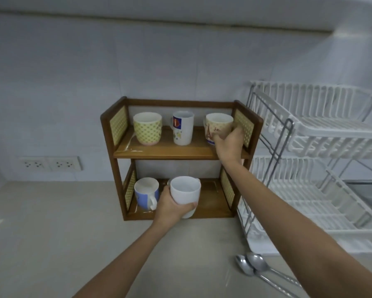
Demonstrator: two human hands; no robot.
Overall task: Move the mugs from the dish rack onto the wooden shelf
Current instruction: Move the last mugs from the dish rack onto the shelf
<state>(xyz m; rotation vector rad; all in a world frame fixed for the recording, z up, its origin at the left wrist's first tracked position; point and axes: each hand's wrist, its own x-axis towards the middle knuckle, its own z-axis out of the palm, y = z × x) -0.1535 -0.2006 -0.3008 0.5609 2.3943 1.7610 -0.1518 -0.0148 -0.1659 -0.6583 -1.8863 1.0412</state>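
Observation:
A two-level wooden shelf [180, 152] stands against the wall. On its top level are a yellow patterned mug [147, 128], a tall white printed mug [182, 127] and a beige mug [218, 125]. My right hand [229, 145] grips the beige mug at the top level's right end. My left hand [170, 208] holds a plain white mug [185, 193] at the front of the bottom level, next to a blue and white mug [146, 195]. The white two-tier dish rack [322, 134] on the right shows no mugs.
Two metal spoons [254, 266] lie on the counter in front of the rack. Wall sockets [50, 163] sit left of the shelf. The right part of the shelf's bottom level is bare. A sink edge [365, 190] shows behind the rack.

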